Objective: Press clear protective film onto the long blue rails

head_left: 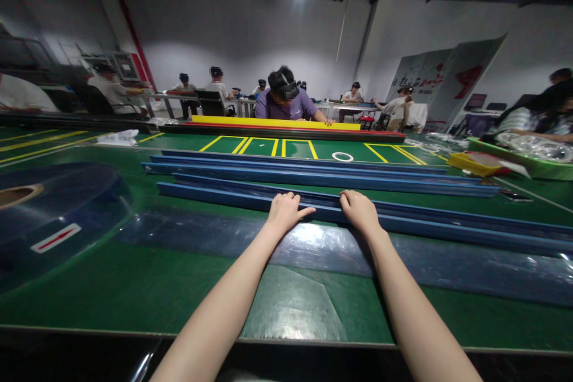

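A long blue channel-shaped profile (430,218) lies crosswise in front of me on the green table. My left hand (285,212) has its fingers curled over the profile's near wall, with the thumb stretched out to the right. A short way to the right, my right hand (360,210) grips the same wall, its fingertips hidden inside the channel. Under and in front of the profile runs a strip of clear plastic film (215,242), flat on the table. More blue profiles (313,174) lie just behind, roughly parallel.
At left lies a big roll of clear film (71,209) with a red-marked label. A white ring (342,156) rests beyond the profiles. Across the table a person in purple (286,104) touches a yellow bar (268,123). A yellow tray (477,163) stands at right.
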Available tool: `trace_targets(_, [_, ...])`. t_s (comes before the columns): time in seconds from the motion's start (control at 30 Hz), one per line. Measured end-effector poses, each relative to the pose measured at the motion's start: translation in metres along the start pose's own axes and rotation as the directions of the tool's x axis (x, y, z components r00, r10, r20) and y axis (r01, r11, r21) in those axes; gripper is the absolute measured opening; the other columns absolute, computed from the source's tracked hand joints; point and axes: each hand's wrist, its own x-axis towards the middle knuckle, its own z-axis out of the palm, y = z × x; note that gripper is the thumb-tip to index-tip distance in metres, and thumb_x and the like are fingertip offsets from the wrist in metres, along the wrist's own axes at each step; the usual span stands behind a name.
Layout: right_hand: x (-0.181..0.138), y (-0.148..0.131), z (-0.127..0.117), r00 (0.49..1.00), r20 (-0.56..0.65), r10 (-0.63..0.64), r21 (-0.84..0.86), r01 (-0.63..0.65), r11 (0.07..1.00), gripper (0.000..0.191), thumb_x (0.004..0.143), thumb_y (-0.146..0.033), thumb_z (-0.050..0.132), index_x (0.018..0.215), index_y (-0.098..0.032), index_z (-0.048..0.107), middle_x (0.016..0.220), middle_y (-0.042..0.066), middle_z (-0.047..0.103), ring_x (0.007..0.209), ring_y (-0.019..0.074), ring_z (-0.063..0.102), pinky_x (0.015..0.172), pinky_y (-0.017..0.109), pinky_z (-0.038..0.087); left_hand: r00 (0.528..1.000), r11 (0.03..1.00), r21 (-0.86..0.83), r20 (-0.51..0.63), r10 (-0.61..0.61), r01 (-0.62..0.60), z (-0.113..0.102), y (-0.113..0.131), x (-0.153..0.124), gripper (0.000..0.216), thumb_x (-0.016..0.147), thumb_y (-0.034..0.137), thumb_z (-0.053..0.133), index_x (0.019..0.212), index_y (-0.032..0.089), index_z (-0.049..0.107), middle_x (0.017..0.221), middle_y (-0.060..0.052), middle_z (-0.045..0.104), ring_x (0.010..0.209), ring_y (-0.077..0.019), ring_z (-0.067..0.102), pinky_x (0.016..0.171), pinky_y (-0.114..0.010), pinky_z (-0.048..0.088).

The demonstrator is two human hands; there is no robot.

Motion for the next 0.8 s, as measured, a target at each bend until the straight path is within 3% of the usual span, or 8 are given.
trace_targets(0.8, [-0.0004, -0.0007, -0.0005, 1.000, -0.002, 0.005, 0.001, -0.005, 1.000, 0.033, 0.088, -0.024, 0.031, 0.092, -0.018, 0.063, 0.095, 0.007, 0.066, 0.090, 0.0167, 0.059, 0.072, 0.024, 0.038, 1.000, 1.000, -0.002, 0.001, 0.013, -0.013, 0.0001, -0.0007, 0.0009, 0.062, 0.079, 0.066, 0.034, 0.085, 0.013, 0.065, 0.086, -0.011, 0.064, 0.084, -0.0237, 0.060, 0.075, -0.031, 0.042])
